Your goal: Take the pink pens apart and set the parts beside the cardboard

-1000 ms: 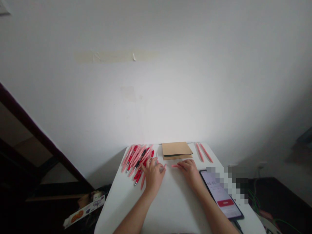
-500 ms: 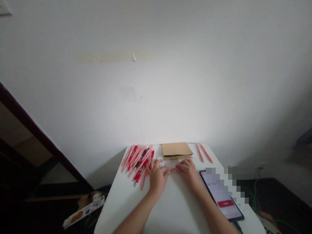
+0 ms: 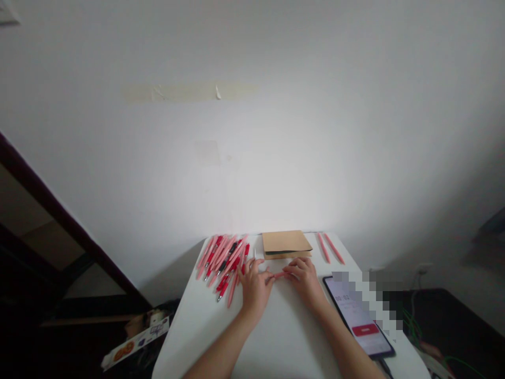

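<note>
Between my two hands a pink pen lies crosswise, low over the white table. My left hand is closed on its left end with thumb and finger. My right hand grips the other end, fingers curled over it. Just left of my left hand spreads a loose pile of pens, mostly pink, some red and a dark one. Behind the hands rests a brown kraft-paper notebook, its cover slightly lifted. Two pink pens lie side by side to the right of the notebook.
A phone with a timer on its screen lies along the table's right side, a cable at its lower end. The wall rises right behind the table. A box with printed pictures is on the lower left.
The left fingertips have closed in on the left end of the pink pen, and more of the pen shows between the hands. Everything else stays in place.
</note>
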### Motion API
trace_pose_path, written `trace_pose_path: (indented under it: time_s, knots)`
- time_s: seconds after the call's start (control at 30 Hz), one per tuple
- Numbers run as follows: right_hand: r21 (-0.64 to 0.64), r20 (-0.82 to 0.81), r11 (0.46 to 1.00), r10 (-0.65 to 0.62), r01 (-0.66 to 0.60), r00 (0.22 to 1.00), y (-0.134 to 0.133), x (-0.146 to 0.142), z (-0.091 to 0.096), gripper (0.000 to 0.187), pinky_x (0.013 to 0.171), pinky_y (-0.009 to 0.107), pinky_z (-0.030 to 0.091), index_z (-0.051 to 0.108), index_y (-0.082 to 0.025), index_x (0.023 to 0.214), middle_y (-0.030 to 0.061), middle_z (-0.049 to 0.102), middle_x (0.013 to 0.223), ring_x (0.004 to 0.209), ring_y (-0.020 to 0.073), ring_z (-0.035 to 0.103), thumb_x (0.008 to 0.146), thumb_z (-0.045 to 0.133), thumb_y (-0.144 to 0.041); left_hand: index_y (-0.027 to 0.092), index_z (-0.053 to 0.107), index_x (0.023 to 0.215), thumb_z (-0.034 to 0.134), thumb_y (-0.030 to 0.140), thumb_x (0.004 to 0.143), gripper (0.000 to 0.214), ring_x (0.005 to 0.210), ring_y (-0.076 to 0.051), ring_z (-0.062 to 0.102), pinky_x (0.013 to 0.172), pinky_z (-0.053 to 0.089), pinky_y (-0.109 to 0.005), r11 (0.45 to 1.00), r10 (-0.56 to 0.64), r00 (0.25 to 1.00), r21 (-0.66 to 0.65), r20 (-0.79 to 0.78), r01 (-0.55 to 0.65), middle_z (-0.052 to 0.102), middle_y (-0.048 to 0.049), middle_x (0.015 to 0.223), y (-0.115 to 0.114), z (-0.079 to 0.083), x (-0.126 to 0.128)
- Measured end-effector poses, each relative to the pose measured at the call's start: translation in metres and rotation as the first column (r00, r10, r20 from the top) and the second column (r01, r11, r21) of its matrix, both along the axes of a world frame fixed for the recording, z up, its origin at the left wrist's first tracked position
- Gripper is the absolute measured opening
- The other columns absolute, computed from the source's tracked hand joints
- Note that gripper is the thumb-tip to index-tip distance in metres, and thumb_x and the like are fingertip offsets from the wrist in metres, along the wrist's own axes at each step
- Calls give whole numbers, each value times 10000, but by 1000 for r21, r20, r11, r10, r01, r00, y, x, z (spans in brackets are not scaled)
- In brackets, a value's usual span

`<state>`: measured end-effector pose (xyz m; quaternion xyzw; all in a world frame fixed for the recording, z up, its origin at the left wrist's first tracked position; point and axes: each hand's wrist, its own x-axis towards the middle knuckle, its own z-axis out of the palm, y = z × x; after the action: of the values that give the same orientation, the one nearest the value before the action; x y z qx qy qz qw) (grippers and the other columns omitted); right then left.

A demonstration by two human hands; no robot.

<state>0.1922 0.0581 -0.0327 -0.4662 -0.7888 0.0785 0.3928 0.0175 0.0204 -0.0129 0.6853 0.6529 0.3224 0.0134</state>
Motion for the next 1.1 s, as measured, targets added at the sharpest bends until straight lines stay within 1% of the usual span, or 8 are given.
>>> trace_pose_path:
  time_s: [0.17, 0.33, 0.57, 0.63, 0.77, 0.87, 1.1]
  knots:
    - [12, -6, 1000, -11, 11, 1000, -1, -1, 1, 170, 875, 419, 447, 756, -285, 919, 72, 678, 945, 991, 258, 530, 835, 649, -184, 303, 767, 800, 717, 248, 771, 80, 1260, -308, 448, 1131, 176, -638, 1000, -7, 1000, -25, 5, 7, 624, -37, 1242, -1, 3, 0]
    - [30, -2, 1000, 3, -3, 1000, -1, -1, 0, 136, 861, 405, 447, 756, -291, 920, 66, 672, 935, 976, 252, 532, 849, 657, -229, 322, 766, 820, 715, 254, 778, 94, 1243, -301, 460, 1122, 187, -638, 999, -11, 1000, -30, -7, 11, 629, -28, 1232, -1, 5, 1]
    - [36, 57, 998, -60, 58, 997, -1, 0, -2, 149, 842, 394, 435, 753, -343, 954, 52, 664, 913, 941, 249, 535, 849, 672, -275, 326, 765, 812, 727, 267, 770, 82, 1234, -306, 469, 1122, 187, -637, 1000, -19, 1000, -11, 1, 19, 633, -28, 1215, 0, 2, 0]
    - [26, 58, 997, -68, 67, 996, -1, 1, -2, 175, 844, 396, 433, 742, -329, 998, 55, 673, 907, 936, 252, 539, 861, 653, -265, 332, 762, 808, 726, 266, 770, 83, 1236, -305, 472, 1119, 189, -643, 1000, -16, 1000, -8, 2, 16, 633, -20, 1216, 0, 1, 0]
    - [3, 35, 996, -93, 93, 995, 2, 2, -5, 212, 869, 405, 421, 709, -262, 1065, 63, 695, 928, 954, 253, 548, 893, 589, -229, 320, 762, 805, 726, 247, 765, 91, 1241, -309, 468, 1112, 192, -646, 1000, -20, 1000, -12, 1, 20, 636, -24, 1216, 0, 1, 0]
    - [-6, 30, 996, -92, 92, 995, 2, 3, -5, 185, 889, 404, 400, 706, -246, 1032, 56, 705, 930, 959, 246, 552, 896, 582, -229, 306, 766, 809, 721, 245, 767, 86, 1246, -316, 461, 1112, 190, -644, 999, -25, 1000, -20, 5, 25, 635, -38, 1219, 0, 2, 0]
    - [-13, 44, 993, -114, 115, 992, 0, 5, -3, 141, 897, 391, 360, 722, -269, 905, 31, 712, 863, 932, 238, 558, 897, 582, -262, 322, 765, 798, 726, 266, 769, 74, 1245, -313, 469, 1108, 208, -638, 1000, -27, 1000, -3, -9, 27, 634, -29, 1216, 1, 0, 0]
